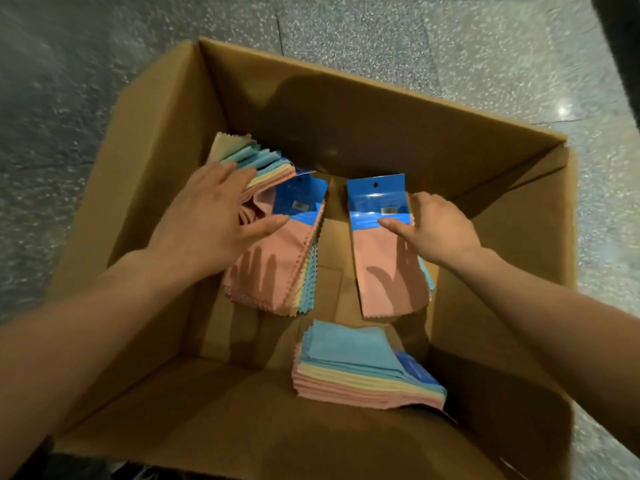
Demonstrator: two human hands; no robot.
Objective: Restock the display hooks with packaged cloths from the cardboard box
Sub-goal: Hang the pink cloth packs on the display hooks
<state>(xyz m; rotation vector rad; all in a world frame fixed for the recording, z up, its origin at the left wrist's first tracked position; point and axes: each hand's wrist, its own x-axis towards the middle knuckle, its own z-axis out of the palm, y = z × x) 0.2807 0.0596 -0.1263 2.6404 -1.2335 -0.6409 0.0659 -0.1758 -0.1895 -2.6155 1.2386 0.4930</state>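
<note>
Cardboard box [346,109], open-topped, stood on a speckled floor [104,64] and contained pink, yellow and blue cloths: a left stack [273,271], a near stack [363,372] and one pack [384,268] with a blue header card. Left hand [207,220] was spread wide over the left stack. Right hand [436,226] held the pack, thumb on its card.
</note>
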